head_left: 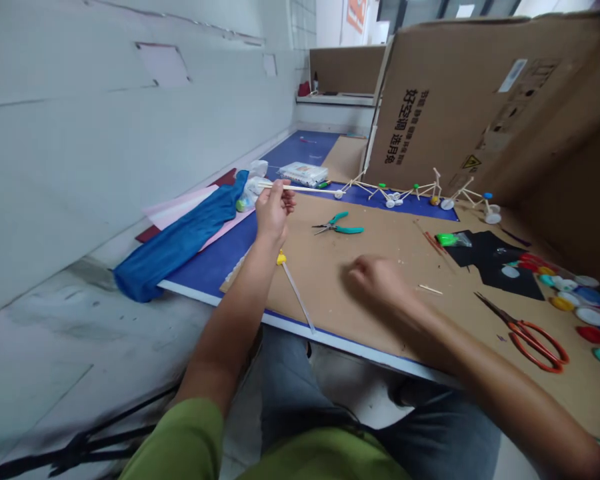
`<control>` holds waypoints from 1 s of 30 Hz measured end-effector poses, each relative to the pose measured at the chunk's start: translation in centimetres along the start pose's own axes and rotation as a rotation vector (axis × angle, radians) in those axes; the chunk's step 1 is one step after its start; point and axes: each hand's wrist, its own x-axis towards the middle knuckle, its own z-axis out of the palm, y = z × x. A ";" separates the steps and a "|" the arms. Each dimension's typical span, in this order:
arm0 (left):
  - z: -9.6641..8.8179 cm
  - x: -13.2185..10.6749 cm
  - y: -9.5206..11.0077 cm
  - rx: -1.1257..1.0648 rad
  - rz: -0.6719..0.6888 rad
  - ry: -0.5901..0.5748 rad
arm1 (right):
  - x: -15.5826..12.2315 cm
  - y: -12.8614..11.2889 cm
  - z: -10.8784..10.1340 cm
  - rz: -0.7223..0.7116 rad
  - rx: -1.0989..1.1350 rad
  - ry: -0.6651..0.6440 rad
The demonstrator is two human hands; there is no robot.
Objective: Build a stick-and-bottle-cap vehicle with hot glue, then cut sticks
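Note:
My left hand point(274, 212) is raised above the cardboard, its fingers pinching a thin pale wooden stick point(313, 191) that points to the right. Low over the middle of the cardboard, my right hand point(377, 277) is closed in a fist, and whatever its fingers may hold is hidden. Between the hands and a little farther back lie teal-handled pliers point(341, 225), jaws pointing left. A yellow piece point(281, 258) with a pale strip point(299, 297) lies beside my left forearm. To the right of my right hand is a short bit of stick point(431, 289).
Orange-handled scissors point(537, 343) and many bottle caps point(593, 315) lie on the right, near black sheets point(503, 263). Stick frames with cap wheels point(394, 199) line the back before a large cardboard box point(460, 100). A blue cloth point(185, 230) hangs over the left table edge.

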 end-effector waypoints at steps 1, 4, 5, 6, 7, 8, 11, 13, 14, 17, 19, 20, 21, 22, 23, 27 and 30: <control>-0.1 0.0 0.3 -0.003 0.005 0.000 | -0.1 -2.7 1.1 -0.136 0.064 -0.093; -0.4 -0.1 1.0 -0.011 0.014 -0.013 | -0.1 -8.3 3.6 -0.225 0.044 -0.222; -0.4 -0.3 1.1 -0.010 0.016 -0.016 | 0.1 -9.4 4.2 -0.207 0.020 -0.266; -0.4 -0.4 1.2 -0.005 0.015 -0.016 | 0.2 -10.2 4.7 -0.205 -0.007 -0.299; -0.3 -0.6 1.2 0.000 0.012 -0.017 | 0.4 -10.8 5.0 -0.199 -0.036 -0.313; -0.2 -0.9 1.1 0.002 0.005 -0.021 | 0.6 -11.3 5.3 -0.192 -0.058 -0.319; 0.7 -1.6 0.6 -0.009 -0.027 -0.068 | 1.3 -12.5 5.7 -0.168 -0.060 -0.307; 1.9 -2.1 -0.1 -0.009 -0.051 -0.118 | 1.9 -13.3 6.0 -0.161 -0.035 -0.288; 2.6 -2.4 -0.5 -0.002 -0.062 -0.139 | 2.2 -13.6 6.1 -0.168 -0.016 -0.276; 4.8 -3.8 -1.3 0.021 -0.108 -0.185 | 2.9 -13.7 6.7 -0.201 0.038 -0.283; 5.8 -5.0 -1.4 0.024 -0.141 -0.224 | 3.1 -12.8 7.2 -0.222 0.070 -0.275; 6.1 -5.7 -1.3 0.030 -0.149 -0.248 | 3.0 -12.1 7.3 -0.232 0.092 -0.257; 6.1 -6.5 -1.1 0.048 -0.144 -0.276 | 2.9 -11.1 7.4 -0.208 0.166 -0.217; 5.9 -7.2 -0.9 0.077 -0.127 -0.291 | 2.9 -10.0 7.3 -0.183 0.269 -0.165; 5.6 -8.0 -0.7 0.106 -0.090 -0.277 | 2.8 -8.8 7.1 -0.135 0.418 -0.113; 4.1 -11.2 -0.1 0.187 0.071 -0.158 | 2.5 -4.4 4.2 0.000 1.314 -0.031; 3.9 -13.2 -0.5 0.202 0.115 -0.173 | 2.2 -3.4 1.3 0.017 1.710 0.072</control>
